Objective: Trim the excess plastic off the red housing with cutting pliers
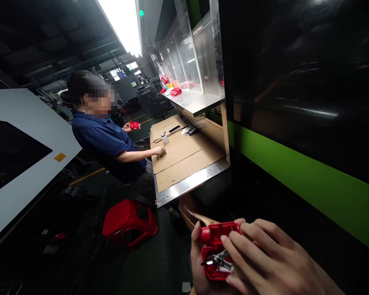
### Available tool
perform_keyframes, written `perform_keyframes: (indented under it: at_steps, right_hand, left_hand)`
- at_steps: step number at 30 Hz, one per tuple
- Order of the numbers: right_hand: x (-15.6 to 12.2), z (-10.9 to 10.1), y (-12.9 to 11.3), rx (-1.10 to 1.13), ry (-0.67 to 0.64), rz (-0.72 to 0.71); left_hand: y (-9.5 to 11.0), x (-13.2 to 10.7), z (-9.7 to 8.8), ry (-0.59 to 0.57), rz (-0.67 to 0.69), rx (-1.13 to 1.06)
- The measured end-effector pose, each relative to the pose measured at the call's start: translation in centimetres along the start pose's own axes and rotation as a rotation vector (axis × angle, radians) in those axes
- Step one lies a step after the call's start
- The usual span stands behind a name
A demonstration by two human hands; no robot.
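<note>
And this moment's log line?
left hand: holds open red case; right hand: across case; inside: metal parts; co-worker: at table

Open across near edge of workbench (192,181)
Blocked at left edge by co-worker's arm (138,155), at near right corner by post (225,131).

A glossy red case (213,239) lies open in the fingers (246,246), which hide its right part; a shiny metal tool (217,260) sits in the case's nearer half, dark tip at its left edge.
</note>
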State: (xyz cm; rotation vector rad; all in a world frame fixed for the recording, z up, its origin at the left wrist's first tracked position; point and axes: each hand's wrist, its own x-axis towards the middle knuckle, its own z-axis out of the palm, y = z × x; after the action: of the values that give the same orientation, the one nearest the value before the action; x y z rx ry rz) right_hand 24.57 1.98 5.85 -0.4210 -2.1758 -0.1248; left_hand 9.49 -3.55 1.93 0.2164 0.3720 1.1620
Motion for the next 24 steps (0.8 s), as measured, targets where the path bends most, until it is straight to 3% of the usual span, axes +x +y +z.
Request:
perform_keyframes:
  at_steps: [6,11,15,21,24]
  right_hand:
    - [-0.3,0.2,-0.1,-0.009,-0.005,0.015]
    - [0.0,0.1,0.1,0.004,0.018,0.002]
    - [0.2,0.4,0.1,0.067,0.015,0.023]
    - [-0.6,0.7,0.6,0.058,-0.043,-0.047]
    - [-1.3,-0.2,1.2,0.02,-0.054,0.064]
  left_hand:
    - [0.0,0.1,0.4,0.007,-0.039,0.015]
    - [-0.8,0.7,1.1,-0.068,0.007,-0.099]
    - [-1.4,1.0,1.3,0.007,0.075,-0.209]
    - [-1.5,1.2,1.0,0.011,0.003,-0.303]
    - [-1.4,1.4,0.4,-0.02,0.085,-0.243]
